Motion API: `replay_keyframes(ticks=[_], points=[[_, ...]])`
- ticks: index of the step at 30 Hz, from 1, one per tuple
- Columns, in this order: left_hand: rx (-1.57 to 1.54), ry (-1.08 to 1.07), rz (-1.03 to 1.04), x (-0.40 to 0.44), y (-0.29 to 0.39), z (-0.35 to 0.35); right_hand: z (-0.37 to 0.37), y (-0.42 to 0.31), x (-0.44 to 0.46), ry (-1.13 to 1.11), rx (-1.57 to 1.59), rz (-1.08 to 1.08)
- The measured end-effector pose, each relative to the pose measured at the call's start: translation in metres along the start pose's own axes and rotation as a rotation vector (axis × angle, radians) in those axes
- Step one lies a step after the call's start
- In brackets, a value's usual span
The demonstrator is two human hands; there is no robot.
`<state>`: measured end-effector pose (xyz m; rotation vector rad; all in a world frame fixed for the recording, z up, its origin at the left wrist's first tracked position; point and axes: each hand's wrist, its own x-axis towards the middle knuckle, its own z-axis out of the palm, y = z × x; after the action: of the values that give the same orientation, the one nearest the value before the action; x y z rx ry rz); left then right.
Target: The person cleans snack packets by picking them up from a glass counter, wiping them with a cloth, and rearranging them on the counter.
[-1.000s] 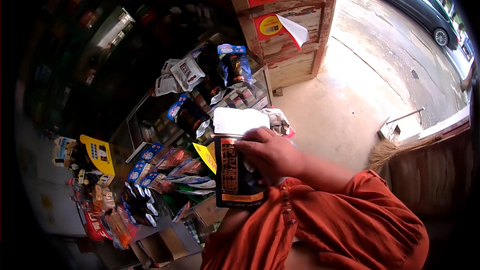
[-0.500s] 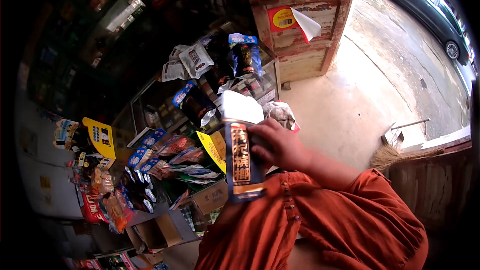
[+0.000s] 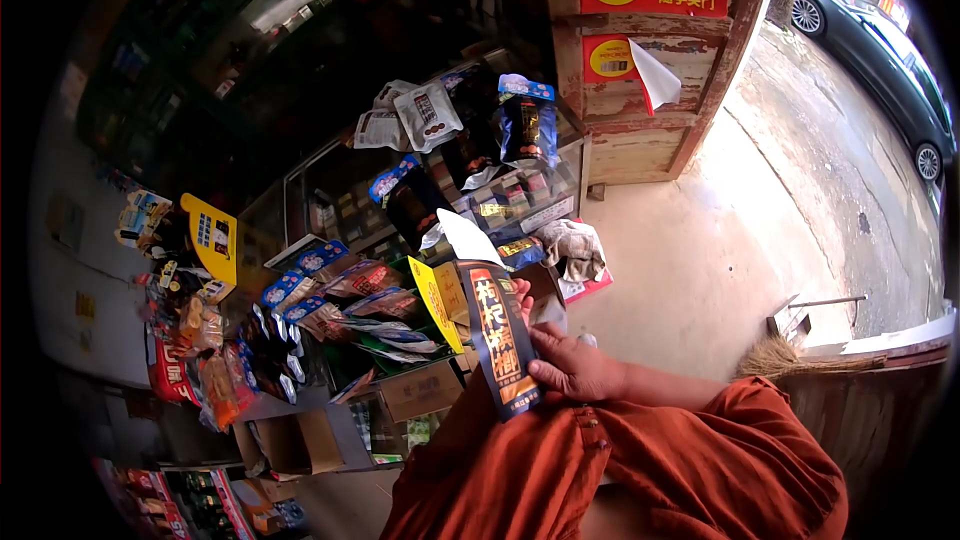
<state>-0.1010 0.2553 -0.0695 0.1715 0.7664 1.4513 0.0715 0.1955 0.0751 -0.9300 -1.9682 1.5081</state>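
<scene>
A dark pouch (image 3: pixel 497 335) with gold characters and a white top flap (image 3: pixel 468 238) is tilted in front of my orange-red clothing. My right hand (image 3: pixel 575 365) grips its right edge, with the thumb on the front face. Fingertips of my left hand (image 3: pixel 523 292) show behind the upper right edge of the pouch; the rest of that hand is hidden by the pouch. Just left of the pouch stands a yellow card (image 3: pixel 436 305) at a box of packaged snacks (image 3: pixel 375 310).
A glass counter (image 3: pixel 340 170) bears several blue and silver packets. A grey cloth (image 3: pixel 575 248) lies on a box behind the pouch. A straw broom (image 3: pixel 800 358) rests at the right by the doorway. A dark car (image 3: pixel 880 60) is outside.
The view has swung left. The pouch has tilted and turned, my right hand has slid down to its lower right edge, and left fingertips have come into view behind it.
</scene>
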Motion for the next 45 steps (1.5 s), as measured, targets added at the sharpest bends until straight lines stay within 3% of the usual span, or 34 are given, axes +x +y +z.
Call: replay_keyframes(ticks=[1, 2, 3, 4, 6, 7, 8, 10, 12, 13, 14, 15, 16, 17, 18, 21, 22, 24, 28, 30, 31, 33, 34, 36, 39, 40, 45], points=[[-0.003, -0.265, -0.029, 0.019, 0.003, -0.033, -0.004, -0.002, 0.001, -0.069, -0.018, 0.005], [0.023, -0.239, -0.024, 0.015, 0.019, -0.016, -0.008, -0.002, 0.002, -0.137, -0.037, 0.010], [-0.174, -0.248, -0.096, 0.023, 0.033, -0.018, -0.011, 0.004, -0.001, -0.200, -0.029, 0.036], [-0.371, -0.257, -0.170, 0.033, 0.051, -0.022, -0.013, 0.010, -0.001, -0.112, -0.112, -0.117], [0.060, -0.370, -0.058, 0.059, 0.099, -0.032, -0.040, 0.005, 0.003, -0.113, -0.030, -0.088], [0.547, -0.085, 0.091, 0.093, 0.120, -0.051, -0.056, -0.003, 0.001, -0.067, -0.018, 0.026], [0.589, 0.087, 0.136, 0.124, 0.133, -0.059, -0.075, -0.007, -0.003, -0.016, -0.005, 0.145], [0.670, 0.285, 0.218, 0.185, 0.173, -0.075, -0.116, 0.004, -0.018, 0.125, 0.147, 0.146], [0.873, 0.432, 0.311, 0.246, 0.210, -0.098, -0.169, -0.028, -0.039, 0.296, 0.415, 0.021], [1.079, 0.661, 0.425, 0.224, 0.218, -0.036, -0.184, -0.053, -0.046, 0.466, 0.535, -0.109], [1.376, 0.781, 0.523, 0.246, 0.231, -0.044, -0.198, -0.054, -0.049, 0.678, 0.624, -0.253], [1.344, 0.828, 0.524, 0.266, 0.237, -0.051, -0.213, -0.054, -0.053, 0.880, 0.672, -0.412], [1.315, 0.874, 0.527, 0.284, 0.243, -0.055, -0.228, -0.035, -0.062, 0.858, 0.784, -0.541], [1.325, 0.931, 0.571, 0.303, 0.246, -0.062, -0.245, 0.017, -0.104, 0.807, 0.896, -0.478], [1.315, 0.943, 0.574, 0.308, 0.249, -0.056, -0.252, 0.035, -0.106, 0.615, 0.833, -0.550], [1.252, 0.901, 0.542, 0.321, 0.246, -0.044, -0.210, 0.096, -0.104, 0.990, 1.010, -0.150], [1.251, 0.908, 0.537, 0.317, 0.243, -0.035, -0.204, 0.100, -0.090, 1.020, 0.997, 0.068], [1.131, 0.859, 0.252, 0.296, 0.243, 0.003, -0.193, 0.108, -0.063, 1.015, 1.002, 0.494], [1.156, 0.938, 0.458, 0.325, 0.237, -0.053, -0.221, 0.118, -0.034, 0.916, 0.813, 0.560], [1.161, 0.794, 0.866, 0.304, 0.222, -0.035, -0.254, 0.131, -0.024, 0.839, 0.757, 0.583], [1.160, 0.818, 0.868, 0.289, 0.209, -0.023, -0.273, 0.139, -0.016, 0.812, 0.690, 0.599], [0.898, 0.581, 0.746, 0.234, 0.179, 0.041, -0.309, 0.149, 0.008, 0.739, 0.578, 0.537], [0.846, 0.655, 0.524, 0.194, 0.164, 0.112, -0.329, 0.154, 0.024, 0.704, 0.575, 0.528], [0.737, 0.451, 0.583, 0.177, 0.123, 0.105, -0.366, 0.163, 0.055, 0.607, 0.659, 0.516], [0.677, 0.324, 0.352, 0.143, 0.071, 0.143, -0.412, 0.115, 0.126, 0.470, 0.667, 0.433], [0.787, 0.256, 0.249, 0.136, 0.060, 0.153, -0.424, 0.118, 0.147, 0.422, 0.673, 0.439], [0.812, -0.346, 0.002, 0.132, 0.033, 0.200, -0.427, 0.027, 0.233, 0.306, 0.822, -0.046]])
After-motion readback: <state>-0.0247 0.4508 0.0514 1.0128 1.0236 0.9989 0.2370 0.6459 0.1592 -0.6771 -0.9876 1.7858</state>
